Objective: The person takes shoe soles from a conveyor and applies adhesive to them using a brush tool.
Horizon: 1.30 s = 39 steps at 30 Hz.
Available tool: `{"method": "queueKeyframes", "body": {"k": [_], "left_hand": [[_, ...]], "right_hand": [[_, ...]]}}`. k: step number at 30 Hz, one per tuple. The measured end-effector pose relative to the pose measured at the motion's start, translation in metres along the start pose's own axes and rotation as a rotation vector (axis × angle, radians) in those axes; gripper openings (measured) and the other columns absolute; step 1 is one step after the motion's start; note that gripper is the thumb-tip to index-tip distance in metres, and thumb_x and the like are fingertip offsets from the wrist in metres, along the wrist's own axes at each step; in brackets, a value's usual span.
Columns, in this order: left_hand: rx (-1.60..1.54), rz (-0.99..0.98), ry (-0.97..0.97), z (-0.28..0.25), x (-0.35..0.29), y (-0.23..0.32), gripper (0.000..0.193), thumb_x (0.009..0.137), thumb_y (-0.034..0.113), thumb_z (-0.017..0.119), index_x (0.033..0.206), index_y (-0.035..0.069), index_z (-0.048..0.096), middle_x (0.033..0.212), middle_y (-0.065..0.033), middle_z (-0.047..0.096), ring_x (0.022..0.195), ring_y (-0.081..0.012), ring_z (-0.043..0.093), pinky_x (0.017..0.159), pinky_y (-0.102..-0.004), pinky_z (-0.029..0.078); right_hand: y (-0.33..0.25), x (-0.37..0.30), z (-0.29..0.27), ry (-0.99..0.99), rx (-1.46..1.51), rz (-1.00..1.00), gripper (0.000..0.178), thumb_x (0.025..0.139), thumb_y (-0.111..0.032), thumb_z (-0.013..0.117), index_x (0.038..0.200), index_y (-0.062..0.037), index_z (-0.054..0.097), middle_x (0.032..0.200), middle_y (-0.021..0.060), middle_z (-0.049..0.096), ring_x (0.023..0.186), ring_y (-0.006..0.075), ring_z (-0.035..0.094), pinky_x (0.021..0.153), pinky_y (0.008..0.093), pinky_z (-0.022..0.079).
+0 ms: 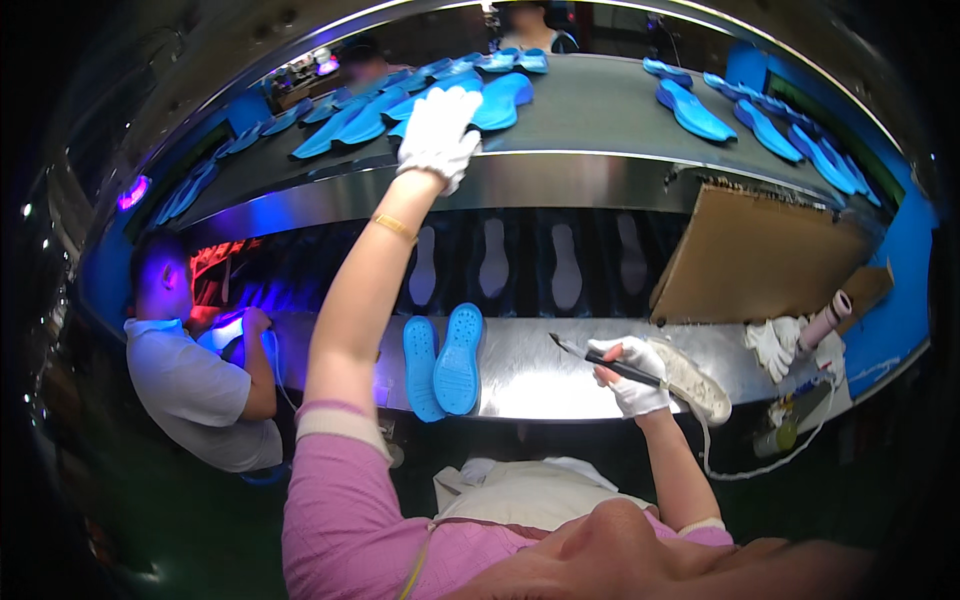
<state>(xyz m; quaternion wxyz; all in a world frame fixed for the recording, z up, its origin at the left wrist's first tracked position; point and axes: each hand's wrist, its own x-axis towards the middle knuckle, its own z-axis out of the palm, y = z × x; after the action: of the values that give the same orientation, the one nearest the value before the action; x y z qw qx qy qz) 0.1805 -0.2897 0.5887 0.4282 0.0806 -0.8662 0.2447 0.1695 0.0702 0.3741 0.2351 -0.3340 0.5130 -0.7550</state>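
My left hand (pixel 438 140), in a white glove, reaches far forward over the upper conveyor. Its fingers stretch out across blue shoe soles (pixel 503 102) lying there; whether they touch one is hard to make out. Close above the metal bench, my right hand (pixel 638 378), gloved with bare fingertips, holds a black-handled brush (pixel 630 370) whose dark pointed tip faces left. Beside that hand lies a pale, stained, shoe-shaped piece (pixel 697 385). Two blue soles rest side by side on the bench between my arms, a left one (pixel 421 372) and a right one (pixel 460 360) slightly overlapping it.
Several more blue soles (pixel 690 110) line the dark conveyor belt (pixel 590 110). Below it, a lower shelf bears grey sole shapes (pixel 494 260). Cardboard (pixel 760 255) leans at the right, near white gloves (pixel 770 348) and a pink roll (pixel 825 318). A co-worker (pixel 190 375) sits at the left.
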Motion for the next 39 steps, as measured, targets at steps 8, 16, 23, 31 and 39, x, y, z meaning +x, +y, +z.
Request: {"method": "queueKeyframes", "body": {"k": [8,16,23,31,39], "left_hand": [[-0.74,-0.175,-0.015,-0.009,-0.021,0.019,0.018,0.086,0.022,0.07,0.103,0.016,0.073,0.113,-0.0015,0.068,0.106,-0.0267,0.06,0.1,-0.0385,0.046],[-2.282,-0.505,0.551,-0.132,-0.08,-0.001,0.056,0.103,0.052,0.04,0.092,0.005,0.068,0.127,-0.0226,0.06,0.103,-0.0327,0.065,0.095,-0.0428,0.049],[-2.791,-0.785,-0.433,-0.081,-0.187,0.087,0.066,0.098,0.062,0.04,0.074,0.006,0.067,0.109,-0.0269,0.067,0.084,-0.03,0.069,0.08,-0.0359,0.057],[-2.521,-1.511,-0.353,-0.091,-0.283,0.171,0.091,0.084,0.083,0.041,0.144,0.014,0.043,0.136,-0.019,0.053,0.126,-0.0396,0.053,0.101,-0.0531,0.05],[-2.645,-1.389,-0.142,-0.087,-0.262,0.214,0.088,0.086,0.081,0.04,0.144,0.015,0.043,0.137,-0.0128,0.054,0.124,-0.0303,0.056,0.104,-0.0474,0.049]], "right_hand": [[0.002,-0.015,-0.031,0.158,-0.263,-0.034,0.021,0.078,0.007,0.077,0.093,-0.0051,0.069,0.087,0.0037,0.07,0.079,0.0097,0.066,0.073,0.0238,0.054],[0.021,-0.019,-0.037,0.222,-0.143,0.022,0.019,0.083,0.007,0.072,0.097,-0.0019,0.063,0.088,0.0069,0.068,0.079,0.013,0.067,0.075,0.0253,0.054],[0.02,-0.031,-0.019,0.245,-0.048,0.047,0.021,0.085,0.005,0.07,0.098,-0.005,0.056,0.087,0.0082,0.067,0.076,0.0148,0.067,0.071,0.0266,0.054],[0.009,-0.02,0.035,-0.017,0.067,0.102,0.025,0.081,-0.001,0.076,0.094,-0.0057,0.055,0.084,0.0076,0.064,0.073,0.0151,0.066,0.067,0.0276,0.054],[0.017,0.016,0.059,0.123,-0.091,-0.116,0.018,0.083,0.001,0.073,0.095,-0.0049,0.06,0.086,0.0069,0.067,0.076,0.0122,0.067,0.071,0.0246,0.055]]}}
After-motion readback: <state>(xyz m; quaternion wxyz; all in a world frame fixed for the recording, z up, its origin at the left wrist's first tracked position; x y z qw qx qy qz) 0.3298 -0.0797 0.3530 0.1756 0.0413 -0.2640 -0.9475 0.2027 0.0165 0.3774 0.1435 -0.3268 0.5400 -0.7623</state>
